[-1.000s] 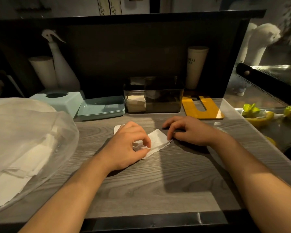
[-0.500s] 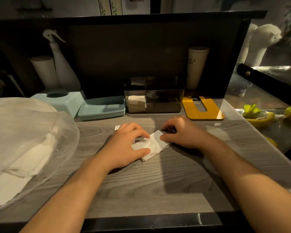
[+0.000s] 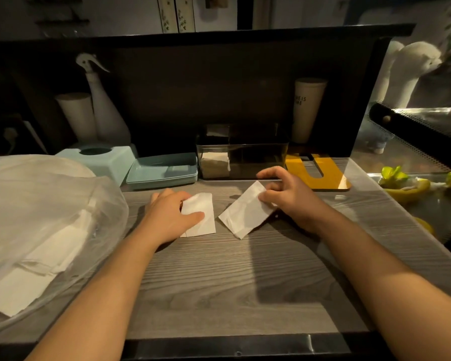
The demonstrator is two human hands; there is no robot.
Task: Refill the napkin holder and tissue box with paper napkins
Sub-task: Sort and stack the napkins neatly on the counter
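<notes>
Your right hand [image 3: 288, 198] pinches 1 folded napkin [image 3: 245, 213], your left hand [image 3: 171, 213] presses another napkin [image 3: 202, 217] flat on the bench [image 3: 232, 282]; they look light and limp, so grip at the folded edge.

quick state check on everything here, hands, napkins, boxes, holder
left hand: resting on the left napkin
left napkin: folded, flat on counter
right hand: pinching the right napkin
right napkin: folded, edge lifted
tissue box: lid off, beside it
napkin holder: partly filled

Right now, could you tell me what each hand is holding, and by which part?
The right hand pinches the tilted napkin at its far right edge. The left hand presses flat on the other napkin, gripping nothing.
</notes>
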